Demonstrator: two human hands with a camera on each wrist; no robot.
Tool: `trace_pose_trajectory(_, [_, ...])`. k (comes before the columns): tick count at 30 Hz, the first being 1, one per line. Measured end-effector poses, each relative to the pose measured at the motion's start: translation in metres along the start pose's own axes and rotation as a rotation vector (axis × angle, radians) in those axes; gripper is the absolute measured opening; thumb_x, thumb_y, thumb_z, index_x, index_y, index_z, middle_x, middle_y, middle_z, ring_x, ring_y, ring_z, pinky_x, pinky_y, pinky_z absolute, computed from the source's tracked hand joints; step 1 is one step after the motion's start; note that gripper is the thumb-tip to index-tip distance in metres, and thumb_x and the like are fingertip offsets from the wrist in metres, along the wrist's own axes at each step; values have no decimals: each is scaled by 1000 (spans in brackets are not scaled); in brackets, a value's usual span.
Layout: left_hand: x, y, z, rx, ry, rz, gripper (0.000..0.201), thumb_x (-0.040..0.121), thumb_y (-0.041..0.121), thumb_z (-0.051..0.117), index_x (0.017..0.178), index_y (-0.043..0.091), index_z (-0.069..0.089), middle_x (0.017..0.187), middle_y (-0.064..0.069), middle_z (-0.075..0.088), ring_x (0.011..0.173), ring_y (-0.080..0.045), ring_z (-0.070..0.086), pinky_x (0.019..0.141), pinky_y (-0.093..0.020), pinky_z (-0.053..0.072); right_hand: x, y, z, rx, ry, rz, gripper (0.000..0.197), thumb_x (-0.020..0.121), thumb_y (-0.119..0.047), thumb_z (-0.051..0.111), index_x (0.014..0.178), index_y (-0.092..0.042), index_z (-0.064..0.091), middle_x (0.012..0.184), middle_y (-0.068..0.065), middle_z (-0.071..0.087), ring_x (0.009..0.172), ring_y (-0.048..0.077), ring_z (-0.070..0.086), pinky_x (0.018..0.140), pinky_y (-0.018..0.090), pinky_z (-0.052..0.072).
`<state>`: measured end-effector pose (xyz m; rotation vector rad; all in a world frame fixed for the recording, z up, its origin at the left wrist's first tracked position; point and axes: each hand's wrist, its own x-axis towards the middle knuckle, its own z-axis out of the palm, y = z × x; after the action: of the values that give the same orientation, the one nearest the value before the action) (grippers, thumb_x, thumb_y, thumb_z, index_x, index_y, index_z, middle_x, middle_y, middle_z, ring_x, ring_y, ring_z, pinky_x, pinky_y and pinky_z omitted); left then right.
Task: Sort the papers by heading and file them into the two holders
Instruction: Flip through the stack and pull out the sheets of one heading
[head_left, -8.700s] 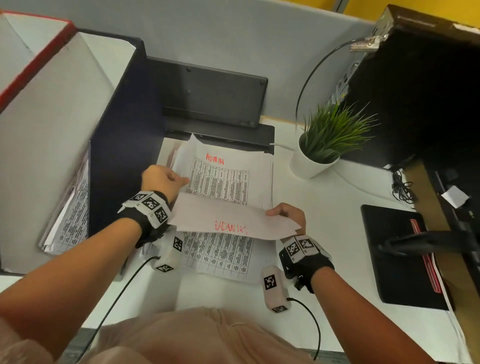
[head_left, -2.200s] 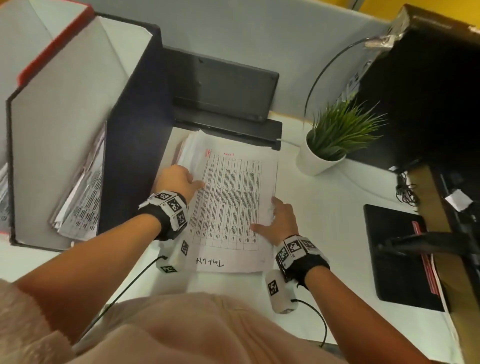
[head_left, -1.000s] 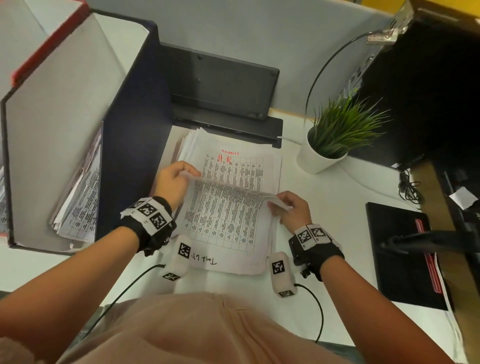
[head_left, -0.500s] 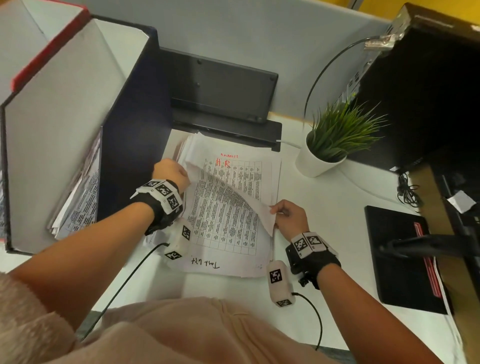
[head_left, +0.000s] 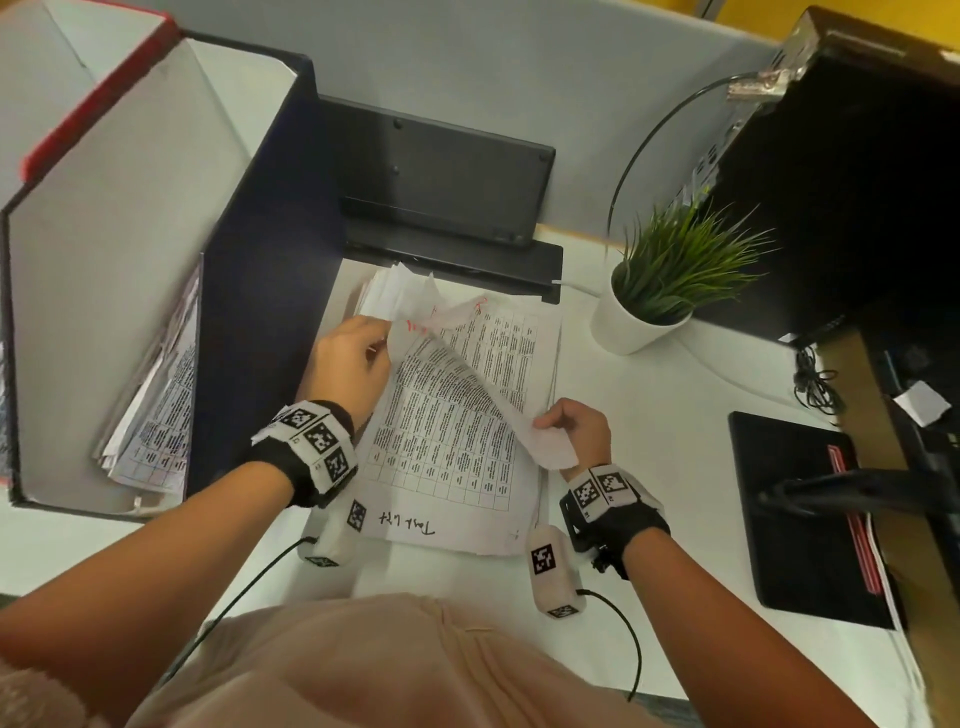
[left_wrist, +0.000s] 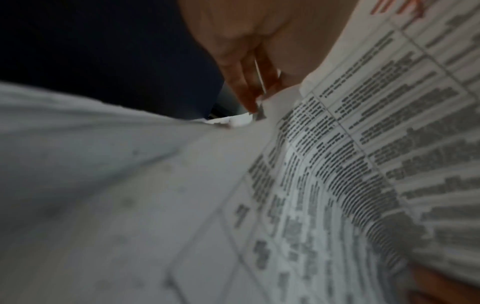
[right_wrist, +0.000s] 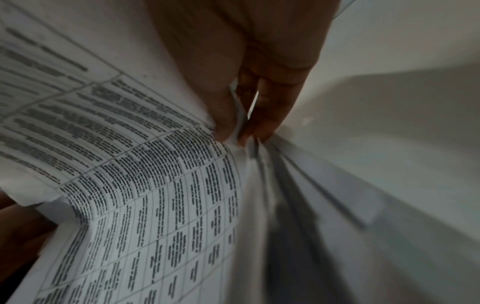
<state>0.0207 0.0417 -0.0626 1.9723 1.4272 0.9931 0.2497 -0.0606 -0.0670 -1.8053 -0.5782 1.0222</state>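
A stack of printed papers (head_left: 447, 447) lies on the white desk (head_left: 649, 415) in front of me. Its top sheet (head_left: 467, 358) is lifted and curled over, red handwriting showing near its far edge. My left hand (head_left: 353, 358) pinches that sheet's far left corner, also shown in the left wrist view (left_wrist: 257, 96). My right hand (head_left: 576, 431) pinches its right edge, bent toward me, as the right wrist view (right_wrist: 236, 131) shows. At the left stands a dark blue holder (head_left: 260, 291) with papers (head_left: 156, 410) inside; a red-edged holder (head_left: 98, 93) stands beyond it.
A black device (head_left: 441, 176) sits behind the stack. A potted plant (head_left: 665, 280) in a white pot stands to the right. Farther right are a black pad (head_left: 800, 514) with a red strip, cables (head_left: 815, 384) and a dark cabinet (head_left: 857, 171).
The top sheet has been peeled further off the stack. My right hand drew its edge back toward me while the left hand shifted up to the far left corner.
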Motion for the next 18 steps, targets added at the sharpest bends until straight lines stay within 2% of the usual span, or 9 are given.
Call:
trace_pose_trajectory(2, [-3, 4, 1, -173, 18, -107, 23, 90, 1, 49, 93, 16, 66, 92, 2, 66, 71, 0, 60, 63, -13, 49, 1, 2, 0, 12, 4, -17, 43, 72, 19, 50, 43, -14, 54, 61, 10, 50, 62, 23, 47, 61, 29, 39])
trace_pose_trajectory(4, [-4, 6, 1, -326, -13, -221, 29, 89, -4, 47, 84, 21, 60, 93, -2, 67, 65, -1, 59, 58, -16, 49, -1, 5, 1, -123, -7, -114, 33, 73, 15, 63, 69, -16, 51, 65, 12, 54, 65, 21, 51, 64, 31, 44])
trace_pose_trajectory(6, [-3, 8, -2, -463, -67, -311, 30, 87, -8, 49, 78, 20, 56, 97, -7, 67, 85, -14, 64, 71, -26, 54, -4, 5, -1, -119, -33, -126, 50, 69, 8, 73, 103, -16, 46, 66, 10, 57, 67, 23, 56, 70, 36, 49])
trace_pose_trajectory(8, [-3, 9, -6, -526, -112, -323, 30, 86, -10, 49, 75, 18, 53, 92, -5, 67, 86, -13, 64, 70, -22, 53, -1, 6, -2, -65, -61, -100, 74, 70, 5, 75, 128, -20, 37, 72, 9, 61, 74, 22, 60, 76, 37, 51])
trace_pose_trajectory(9, [-3, 10, -8, -550, -141, -314, 30, 86, -11, 48, 74, 16, 52, 89, -4, 66, 82, -10, 64, 65, -19, 53, -1, 5, -3, -78, -80, -95, 72, 71, 3, 75, 129, -23, 40, 75, 9, 61, 76, 22, 61, 75, 37, 53])
trace_pose_trajectory(11, [0, 10, -11, -611, -184, -335, 30, 87, -13, 44, 72, 13, 51, 87, -6, 65, 79, -10, 64, 62, -22, 52, 1, 4, -3, -188, -76, -126, 40, 73, -1, 75, 105, -20, 61, 70, 6, 60, 71, 24, 59, 70, 36, 53])
trace_pose_trajectory(13, [8, 9, -11, -632, -145, -476, 30, 86, -10, 41, 71, 12, 54, 85, -10, 63, 80, -20, 61, 68, -32, 50, 0, 2, -3, -252, -68, -151, 20, 73, 2, 73, 70, -16, 64, 65, 5, 58, 66, 23, 54, 64, 33, 48])
trace_pose_trajectory(16, [19, 8, -8, -566, -65, -695, 21, 89, 5, 46, 74, 13, 59, 82, -9, 58, 74, -22, 56, 67, -32, 47, 1, 4, -4, -180, -87, -102, 36, 76, 13, 60, 54, -15, 60, 61, 3, 55, 61, 18, 50, 56, 23, 45])
trace_pose_trajectory(18, [23, 6, -8, -467, -111, -733, 18, 88, 18, 60, 71, 12, 60, 81, -6, 61, 77, -21, 60, 72, -32, 50, 4, 5, -5, 24, -56, 4, 53, 70, 23, 48, 39, -18, 60, 56, 3, 50, 58, 16, 46, 54, 22, 43])
